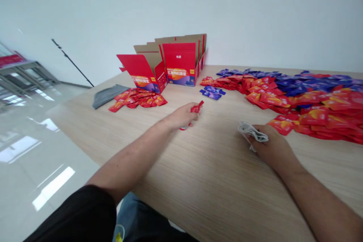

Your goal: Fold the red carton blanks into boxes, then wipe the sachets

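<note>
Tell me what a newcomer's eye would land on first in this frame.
A large spread of glossy red and purple-blue sachets fills the right side of the light wood-grain table, and an open red cardboard carton stands near its far edge. Closer in, the left hand grips a small red sachet, while the right hand holds a crumpled white wad.
</note>
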Motion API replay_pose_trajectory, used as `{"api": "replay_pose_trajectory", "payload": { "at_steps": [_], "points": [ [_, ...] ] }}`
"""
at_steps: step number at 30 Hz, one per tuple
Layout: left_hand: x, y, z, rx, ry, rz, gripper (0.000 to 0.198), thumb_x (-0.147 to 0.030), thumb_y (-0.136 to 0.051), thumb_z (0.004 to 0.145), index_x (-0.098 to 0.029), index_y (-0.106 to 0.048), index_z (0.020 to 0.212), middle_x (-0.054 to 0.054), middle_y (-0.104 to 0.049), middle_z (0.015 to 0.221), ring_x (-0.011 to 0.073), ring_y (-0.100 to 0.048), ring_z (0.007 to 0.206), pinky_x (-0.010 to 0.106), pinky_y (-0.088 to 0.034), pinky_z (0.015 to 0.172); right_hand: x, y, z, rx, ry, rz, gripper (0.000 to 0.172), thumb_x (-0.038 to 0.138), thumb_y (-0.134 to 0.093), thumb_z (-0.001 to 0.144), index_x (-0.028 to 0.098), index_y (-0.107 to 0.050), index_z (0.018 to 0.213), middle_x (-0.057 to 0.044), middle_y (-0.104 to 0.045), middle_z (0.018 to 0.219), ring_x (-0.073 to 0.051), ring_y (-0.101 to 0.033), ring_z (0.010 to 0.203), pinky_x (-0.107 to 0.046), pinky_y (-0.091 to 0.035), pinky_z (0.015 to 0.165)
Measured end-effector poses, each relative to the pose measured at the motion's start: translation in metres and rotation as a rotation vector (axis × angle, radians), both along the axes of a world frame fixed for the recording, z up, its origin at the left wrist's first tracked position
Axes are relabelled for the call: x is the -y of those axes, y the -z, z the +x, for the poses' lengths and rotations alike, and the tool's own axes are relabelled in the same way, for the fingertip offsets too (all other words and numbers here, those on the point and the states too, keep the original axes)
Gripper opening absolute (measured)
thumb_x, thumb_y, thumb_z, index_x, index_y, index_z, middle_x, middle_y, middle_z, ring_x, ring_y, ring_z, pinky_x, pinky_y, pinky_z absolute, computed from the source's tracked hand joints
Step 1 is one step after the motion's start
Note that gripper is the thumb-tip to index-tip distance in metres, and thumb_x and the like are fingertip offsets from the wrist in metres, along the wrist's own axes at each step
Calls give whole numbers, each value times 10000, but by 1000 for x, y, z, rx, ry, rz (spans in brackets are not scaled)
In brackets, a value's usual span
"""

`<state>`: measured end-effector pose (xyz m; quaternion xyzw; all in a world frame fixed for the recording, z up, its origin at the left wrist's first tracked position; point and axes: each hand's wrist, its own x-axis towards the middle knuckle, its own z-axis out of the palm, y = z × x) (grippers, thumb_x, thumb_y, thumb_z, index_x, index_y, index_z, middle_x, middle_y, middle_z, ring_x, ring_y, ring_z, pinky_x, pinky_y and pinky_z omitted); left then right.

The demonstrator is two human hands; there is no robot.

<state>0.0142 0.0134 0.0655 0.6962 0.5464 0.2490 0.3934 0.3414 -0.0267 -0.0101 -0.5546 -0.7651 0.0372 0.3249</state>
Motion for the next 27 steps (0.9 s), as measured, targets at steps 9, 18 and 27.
{"api": "replay_pose_trajectory", "payload": {
  "at_steps": [9,18,27],
  "points": [
    [-87,-42,-189,-682,-244,374,392,-154,-716,772,-133,-706,1164,142,-726,1188,317,-634,1204,378,-468,1056,-3,0,2,37,-49,-109,284,446,-512,915,254,-703,830,-87,-727,795,-269,-669,767,-379,-499,687],
    [-86,-47,-228,-790,-340,590,556,-360,-591,971,-62,-551,1438,201,-594,1452,288,-516,1355,451,-363,1198,-2,-2,1,-28,-17,-138,286,423,-546,893,217,-734,956,-118,-754,917,-281,-692,892,-395,-539,803],
    [-68,1,-98,-626,43,571,392,-291,-574,885,-157,-697,1232,137,-717,1268,284,-638,1221,401,-443,1136,-2,2,-6,-38,-32,-120,202,308,-573,935,206,-731,1007,-78,-741,956,-223,-670,987,-306,-496,872]
  ]
}}
